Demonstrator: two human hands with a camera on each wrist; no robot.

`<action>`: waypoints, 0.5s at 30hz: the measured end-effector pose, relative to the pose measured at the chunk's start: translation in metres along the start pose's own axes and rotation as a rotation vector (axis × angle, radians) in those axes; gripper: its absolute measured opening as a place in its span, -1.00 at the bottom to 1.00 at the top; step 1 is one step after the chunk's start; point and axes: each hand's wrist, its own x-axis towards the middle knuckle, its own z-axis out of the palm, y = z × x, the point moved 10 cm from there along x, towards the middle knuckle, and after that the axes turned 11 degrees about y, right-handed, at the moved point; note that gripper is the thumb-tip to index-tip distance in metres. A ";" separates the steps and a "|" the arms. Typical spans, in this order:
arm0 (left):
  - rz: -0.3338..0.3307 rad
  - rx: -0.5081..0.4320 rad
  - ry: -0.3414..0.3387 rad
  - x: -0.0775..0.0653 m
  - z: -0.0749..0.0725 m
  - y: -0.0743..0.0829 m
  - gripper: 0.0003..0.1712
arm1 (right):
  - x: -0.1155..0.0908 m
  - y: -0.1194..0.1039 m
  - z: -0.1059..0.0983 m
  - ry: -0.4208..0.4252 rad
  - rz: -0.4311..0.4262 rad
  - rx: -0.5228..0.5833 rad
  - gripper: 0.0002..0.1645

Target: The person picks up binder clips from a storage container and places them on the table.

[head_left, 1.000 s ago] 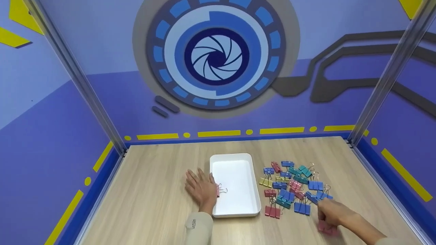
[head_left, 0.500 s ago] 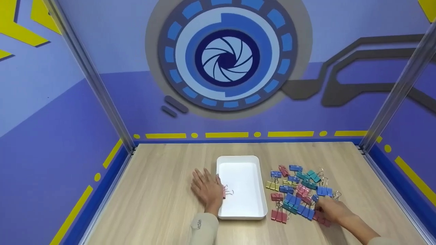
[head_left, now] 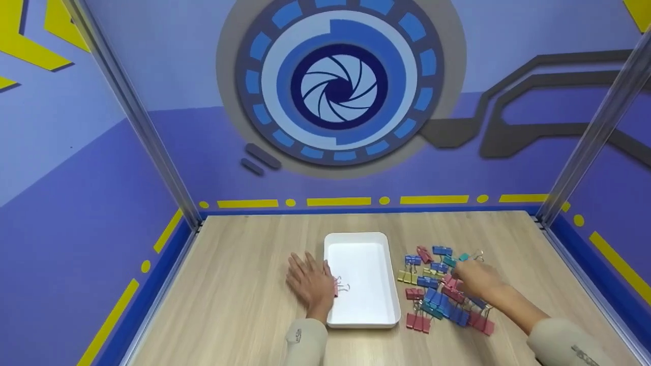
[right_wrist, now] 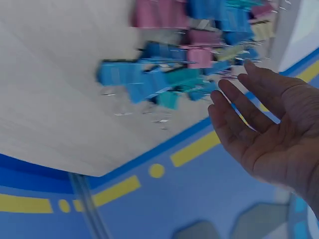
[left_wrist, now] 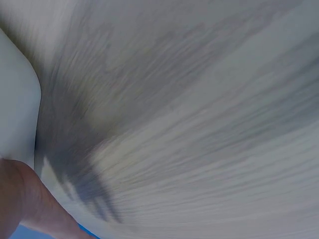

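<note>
My left hand [head_left: 313,284] lies with straight fingers along the left side of a white tray [head_left: 362,325], touching its edge. Partly hidden behind that hand, a pink binder clip [head_left: 335,287] sits inside the tray with its wire handles showing. To the tray's right is a loose heap of coloured binder clips, including a red clip [head_left: 418,322] and a yellow clip [head_left: 408,277]. Over the heap's right part hovers my right hand [head_left: 479,278], covering some clips. In the right wrist view its fingers [right_wrist: 232,97] are loosely bent and hold nothing.
A wooden table [head_left: 244,284] carries everything. Patterned blue walls enclose it at the back and sides, with metal posts [head_left: 585,137] at the back corners. The right wrist view shows blue clips [right_wrist: 119,73] at the heap's edge, somewhat blurred.
My right hand has left the pink clip near the front, which now lies closer to the heap, and has moved back and left over the clips. My left hand stays by the tray.
</note>
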 end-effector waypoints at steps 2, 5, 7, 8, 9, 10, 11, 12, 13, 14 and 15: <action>-0.001 0.005 0.010 0.000 -0.001 -0.001 -0.26 | 0.016 -0.022 0.001 0.014 -0.030 0.128 -0.92; -0.003 0.016 0.018 0.000 -0.001 -0.001 -0.26 | 0.036 -0.056 0.015 0.001 -0.064 0.344 -0.87; -0.003 0.020 0.017 0.000 -0.001 -0.001 -0.25 | 0.048 -0.078 0.031 -0.029 -0.061 0.445 -0.81; -0.002 0.020 0.016 0.000 -0.002 -0.001 -0.25 | 0.054 -0.088 0.040 -0.041 -0.047 0.489 -0.78; -0.001 0.017 0.019 0.000 -0.002 -0.001 -0.25 | 0.059 -0.097 0.049 -0.053 -0.031 0.529 -0.76; -0.001 0.016 0.022 0.002 -0.002 -0.001 -0.26 | 0.066 -0.106 0.059 -0.064 -0.006 0.569 -0.74; -0.002 0.014 0.024 0.002 -0.003 -0.001 -0.26 | 0.072 -0.114 0.070 -0.065 0.015 0.597 -0.72; -0.003 0.017 0.025 0.003 -0.003 -0.002 -0.26 | 0.077 -0.121 0.080 -0.064 0.035 0.625 -0.70; -0.005 0.021 0.029 0.004 -0.004 -0.002 -0.26 | 0.083 -0.128 0.090 -0.057 0.058 0.658 -0.69; -0.009 0.025 0.032 0.004 -0.004 -0.003 -0.26 | 0.087 -0.133 0.100 -0.058 0.089 0.696 -0.67; -0.010 0.032 0.033 0.004 -0.004 -0.003 -0.26 | 0.091 -0.138 0.111 -0.063 0.122 0.729 -0.66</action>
